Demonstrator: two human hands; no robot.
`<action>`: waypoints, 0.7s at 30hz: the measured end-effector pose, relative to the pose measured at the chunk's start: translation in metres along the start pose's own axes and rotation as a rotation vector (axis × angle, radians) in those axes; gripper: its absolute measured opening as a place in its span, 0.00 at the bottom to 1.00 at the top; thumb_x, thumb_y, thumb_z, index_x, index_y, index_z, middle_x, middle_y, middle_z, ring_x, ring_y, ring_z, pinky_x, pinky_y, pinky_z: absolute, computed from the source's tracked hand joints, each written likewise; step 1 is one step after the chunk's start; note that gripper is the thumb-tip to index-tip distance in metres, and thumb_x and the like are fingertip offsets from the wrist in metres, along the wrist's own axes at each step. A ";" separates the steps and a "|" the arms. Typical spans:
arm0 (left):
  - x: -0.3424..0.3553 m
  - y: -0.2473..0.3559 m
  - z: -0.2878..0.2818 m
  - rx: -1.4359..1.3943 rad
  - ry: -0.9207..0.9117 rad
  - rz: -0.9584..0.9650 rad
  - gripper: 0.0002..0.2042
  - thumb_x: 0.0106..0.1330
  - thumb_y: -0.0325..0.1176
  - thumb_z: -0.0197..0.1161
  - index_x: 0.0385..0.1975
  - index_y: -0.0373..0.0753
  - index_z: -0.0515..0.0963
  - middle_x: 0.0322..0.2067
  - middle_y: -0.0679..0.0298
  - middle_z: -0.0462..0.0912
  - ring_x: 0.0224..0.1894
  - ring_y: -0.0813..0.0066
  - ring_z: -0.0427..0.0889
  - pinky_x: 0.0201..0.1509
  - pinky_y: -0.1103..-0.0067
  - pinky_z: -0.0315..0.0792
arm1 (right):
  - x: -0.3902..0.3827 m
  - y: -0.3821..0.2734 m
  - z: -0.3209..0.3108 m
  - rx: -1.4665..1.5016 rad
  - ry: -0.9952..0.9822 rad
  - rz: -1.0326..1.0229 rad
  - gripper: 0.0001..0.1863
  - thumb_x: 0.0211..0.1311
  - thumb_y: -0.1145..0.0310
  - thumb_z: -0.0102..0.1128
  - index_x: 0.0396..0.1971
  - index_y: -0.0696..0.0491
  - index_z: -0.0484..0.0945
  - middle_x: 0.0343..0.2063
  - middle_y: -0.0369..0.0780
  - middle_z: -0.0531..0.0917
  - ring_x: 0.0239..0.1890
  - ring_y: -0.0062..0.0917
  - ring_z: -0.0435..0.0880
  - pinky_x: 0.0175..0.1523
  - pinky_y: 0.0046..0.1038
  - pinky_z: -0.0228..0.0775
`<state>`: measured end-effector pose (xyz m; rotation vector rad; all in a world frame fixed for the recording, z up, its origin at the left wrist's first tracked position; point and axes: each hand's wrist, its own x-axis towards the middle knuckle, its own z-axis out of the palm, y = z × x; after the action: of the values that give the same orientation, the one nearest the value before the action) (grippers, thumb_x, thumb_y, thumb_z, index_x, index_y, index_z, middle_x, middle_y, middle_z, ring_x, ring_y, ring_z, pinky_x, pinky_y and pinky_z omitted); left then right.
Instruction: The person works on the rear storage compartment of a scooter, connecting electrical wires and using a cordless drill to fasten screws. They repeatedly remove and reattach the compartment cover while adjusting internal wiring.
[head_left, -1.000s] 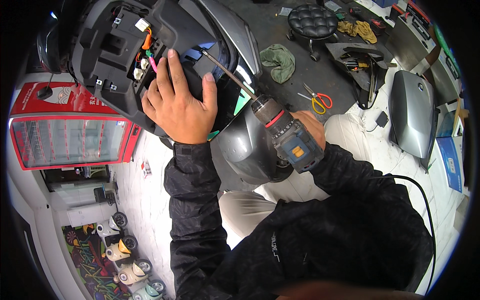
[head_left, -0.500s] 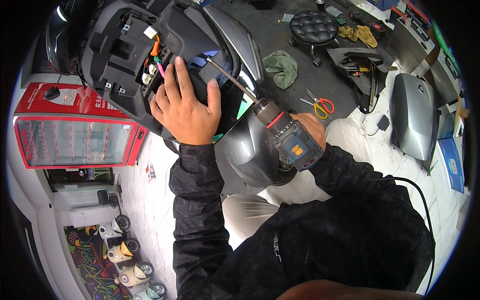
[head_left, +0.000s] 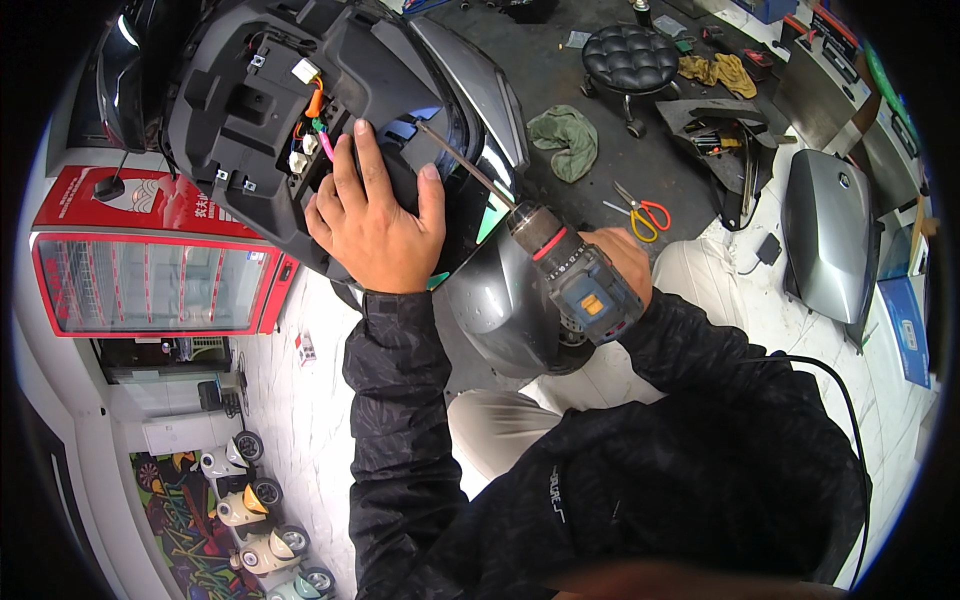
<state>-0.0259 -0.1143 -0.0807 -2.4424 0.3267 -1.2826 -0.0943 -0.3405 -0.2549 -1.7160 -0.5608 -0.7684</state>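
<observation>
My left hand (head_left: 383, 225) lies spread on the dark plastic body panel of a scooter (head_left: 375, 75), fingers apart and pressing near its edge. Around the grip of a cordless drill (head_left: 592, 297), my right hand (head_left: 622, 262) is closed; the grip itself is mostly hidden. From the drill's chuck a long screwdriver bit (head_left: 468, 165) reaches up and left to the panel, its tip at a small recess beside my left hand. Wire connectors (head_left: 306, 71) with orange and pink leads show in an opening left of my fingers.
Scissors (head_left: 642, 213) with red and yellow handles and a green cloth (head_left: 565, 142) lie on the dark floor. Beyond stands a round black stool (head_left: 630, 57). A silver panel (head_left: 828, 225) rests at right; a red display fridge (head_left: 150, 280) stands at left.
Both hands and the drill keep nearly the same pose on the scooter. The whole view has shifted slightly.
</observation>
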 end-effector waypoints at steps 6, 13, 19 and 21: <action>-0.001 0.001 0.000 0.002 0.004 -0.003 0.39 0.71 0.57 0.63 0.79 0.45 0.71 0.70 0.60 0.79 0.62 0.57 0.78 0.74 0.58 0.61 | -0.001 0.002 -0.002 0.014 -0.001 0.025 0.22 0.51 0.66 0.81 0.46 0.57 0.87 0.41 0.43 0.91 0.38 0.41 0.90 0.52 0.41 0.78; -0.001 0.002 -0.002 0.004 -0.001 -0.008 0.39 0.70 0.57 0.64 0.79 0.45 0.71 0.70 0.60 0.79 0.62 0.57 0.78 0.74 0.58 0.62 | 0.005 -0.005 -0.006 -0.044 0.007 -0.006 0.22 0.55 0.62 0.74 0.48 0.56 0.85 0.35 0.43 0.89 0.37 0.41 0.89 0.53 0.39 0.76; -0.001 0.002 0.000 -0.007 0.016 -0.004 0.38 0.70 0.57 0.64 0.79 0.45 0.71 0.69 0.61 0.79 0.62 0.57 0.78 0.74 0.58 0.62 | 0.010 -0.007 -0.012 -0.084 0.007 0.007 0.22 0.55 0.62 0.73 0.49 0.55 0.85 0.35 0.41 0.89 0.36 0.40 0.88 0.53 0.38 0.74; -0.001 0.002 -0.001 -0.004 0.010 -0.005 0.39 0.70 0.57 0.64 0.79 0.45 0.71 0.69 0.61 0.79 0.63 0.57 0.78 0.74 0.57 0.62 | 0.010 -0.008 -0.011 -0.093 0.005 -0.009 0.22 0.55 0.62 0.73 0.49 0.55 0.85 0.35 0.41 0.89 0.36 0.40 0.88 0.53 0.38 0.74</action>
<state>-0.0270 -0.1163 -0.0817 -2.4418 0.3264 -1.2976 -0.0956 -0.3491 -0.2407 -1.7980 -0.5372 -0.8159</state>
